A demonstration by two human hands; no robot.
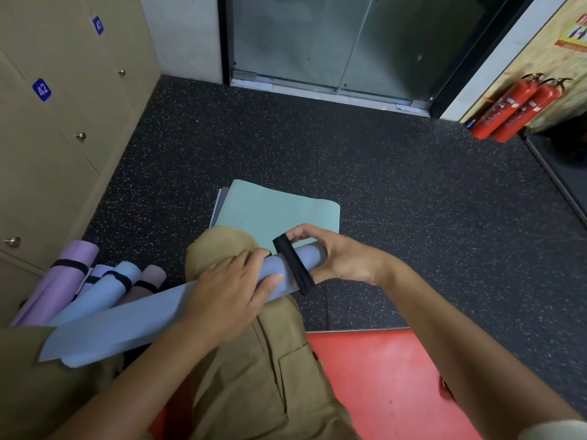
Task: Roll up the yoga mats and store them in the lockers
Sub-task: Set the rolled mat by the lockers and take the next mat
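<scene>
Across the person's lap, over tan trousers, lies one rolled blue-grey yoga mat, its loose outer edge flaring at the left end. The left hand rests on top of the roll near its middle, fingers curled over it and thumb along the near side, holding it. The right hand is at the right end of the roll, fingers spread inside one black elastic band and stretching it around the mat; the band already circles the roll just short of its end.

Against the lockers at the left lean four rolled mats, each with one black band: one lilac mat, a pale roll mostly hidden behind it, one light blue mat and one dusty pink mat. Two locker number plates can be read, 41 and 42, and four round knobs show on the doors.

On the dark speckled floor ahead of the knee lies one green mat, flat, with the edge of a greyish one showing beneath it at the left. One red mat lies under the person. Two red fire extinguishers lean together by the right wall, beside a glass door.
</scene>
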